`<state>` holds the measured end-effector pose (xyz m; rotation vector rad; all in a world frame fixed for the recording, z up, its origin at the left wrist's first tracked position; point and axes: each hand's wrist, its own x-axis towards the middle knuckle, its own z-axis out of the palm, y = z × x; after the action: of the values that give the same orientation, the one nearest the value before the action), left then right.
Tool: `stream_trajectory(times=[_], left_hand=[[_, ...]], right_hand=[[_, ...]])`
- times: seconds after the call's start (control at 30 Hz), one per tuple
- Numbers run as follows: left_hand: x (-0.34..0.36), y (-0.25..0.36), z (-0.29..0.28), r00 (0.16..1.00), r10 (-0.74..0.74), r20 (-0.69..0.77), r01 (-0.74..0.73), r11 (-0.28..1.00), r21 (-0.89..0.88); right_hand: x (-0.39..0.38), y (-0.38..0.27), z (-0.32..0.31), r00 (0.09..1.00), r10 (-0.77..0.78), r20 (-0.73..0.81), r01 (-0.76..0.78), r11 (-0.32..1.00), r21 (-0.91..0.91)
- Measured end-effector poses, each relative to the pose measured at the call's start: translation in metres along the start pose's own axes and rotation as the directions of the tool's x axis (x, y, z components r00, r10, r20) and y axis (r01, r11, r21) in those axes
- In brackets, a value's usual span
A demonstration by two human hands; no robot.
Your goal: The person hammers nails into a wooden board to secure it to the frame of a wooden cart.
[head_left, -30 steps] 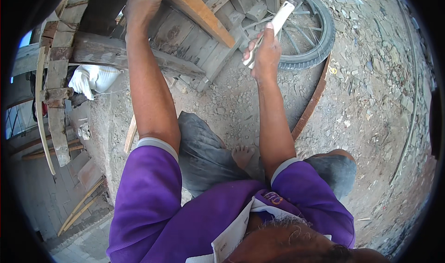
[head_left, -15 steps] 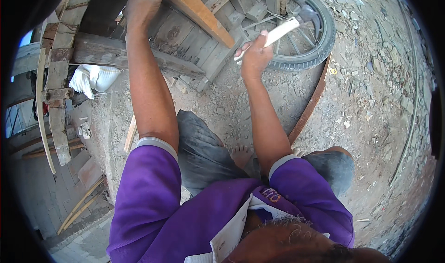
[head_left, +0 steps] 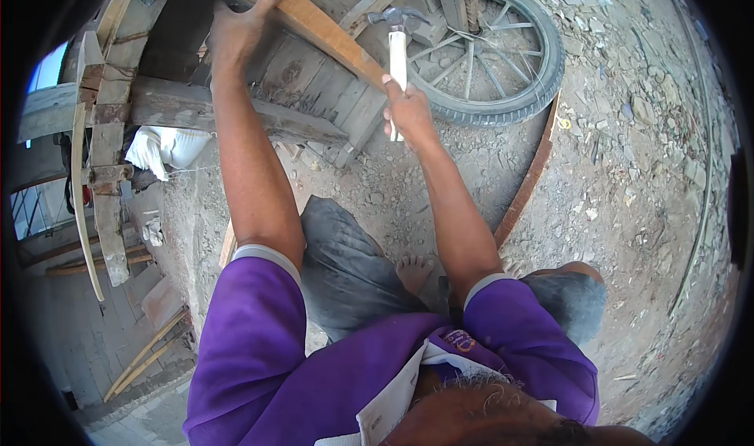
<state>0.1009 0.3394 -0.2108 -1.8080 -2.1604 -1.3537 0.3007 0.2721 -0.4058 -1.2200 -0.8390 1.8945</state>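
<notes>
My right hand (head_left: 408,116) is closed around the pale handle of a claw hammer (head_left: 398,57). Its dark metal head points away from me, in front of the grey boards. Right beside that hand is the near end of an orange-brown wooden beam (head_left: 322,37), which slants up to the left. My left hand (head_left: 238,37) is at the beam's left side, with the thumb laid on the wood. Its other fingers are partly hidden in shadow, and it seems to steady the beam.
A spoked wheel with a black tyre (head_left: 542,92) stands at the far right of the weathered wooden frame (head_left: 181,92). A rusty strip (head_left: 528,179) lies on the rubble ground. To the left are a white sack (head_left: 177,147) and thin wooden sticks (head_left: 145,353).
The hammer has swung left from over the wheel to beside the beam's end, now upright in view. My left hand has shifted slightly, its thumb now showing on the beam.
</notes>
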Motion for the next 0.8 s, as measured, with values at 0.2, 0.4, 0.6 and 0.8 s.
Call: stream_trajectory(times=[0.2,0.4,0.6,0.8], left_hand=[[0.006,0.008,-0.015,0.999,-0.011,0.033,0.009,0.998,0.054],[0.017,-0.033,-0.018,1.0,-0.017,0.022,0.012,0.973,0.229],[0.019,-0.034,-0.018,0.999,0.002,0.035,-0.008,0.986,0.169],[0.008,-0.012,-0.014,0.998,0.027,0.055,-0.031,0.997,0.073]], right_hand=[[-0.014,-0.038,0.002,0.84,-0.219,-0.496,0.477,0.734,0.483],[-0.021,-0.016,0.009,0.996,-0.091,-0.011,0.091,0.996,0.01],[-0.022,-0.029,-0.013,0.943,-0.272,-0.194,0.315,0.917,0.246],[-0.038,-0.026,-0.016,0.907,-0.309,-0.285,0.389,0.875,0.289]])
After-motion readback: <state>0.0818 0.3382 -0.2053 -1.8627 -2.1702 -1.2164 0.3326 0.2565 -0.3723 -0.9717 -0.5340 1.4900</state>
